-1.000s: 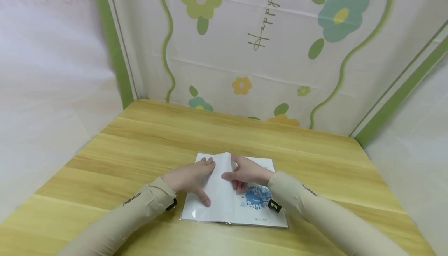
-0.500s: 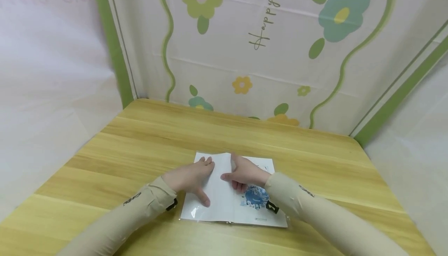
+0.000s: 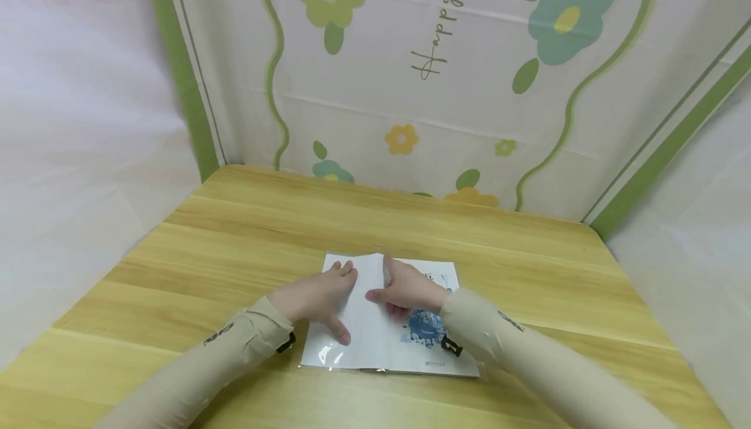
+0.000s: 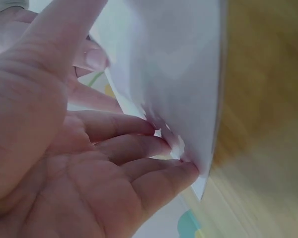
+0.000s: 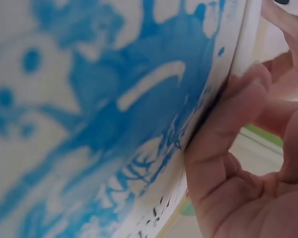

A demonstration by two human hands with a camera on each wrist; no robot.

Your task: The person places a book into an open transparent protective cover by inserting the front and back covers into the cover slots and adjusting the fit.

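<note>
Left wrist view: fingertips (image 4: pixel 187 171) of left hand (image 3: pixel 323 295) nearly straight, set against white page (image 3: pixel 365 325) near its edge; thumb (image 3: pixel 340 331) spread away from the rest. Right wrist view: fingers (image 5: pixel 223 126) of right hand (image 3: pixel 407 285) bent, at inner side of printed page (image 3: pixel 411 357). Head view: right thumb laid over white page beside the fold; cannot tell whether pinching or only pressing. Under both hands: booklet (image 3: pixel 375 344), open, flat on wood-grain table (image 3: pixel 264 220), clear plastic (image 3: pixel 482 371) at its border. Printed page marked with blue splash-like print (image 3: pixel 427 330), partly hidden. Farther out: beige sleeves (image 3: pixel 493 331), black fittings (image 3: pixel 452 345) at both wrists. Beyond far table edge: pale backdrop (image 3: pixel 352 103) with flowers, wavy green lines, "Happy" lettered sideways.
</note>
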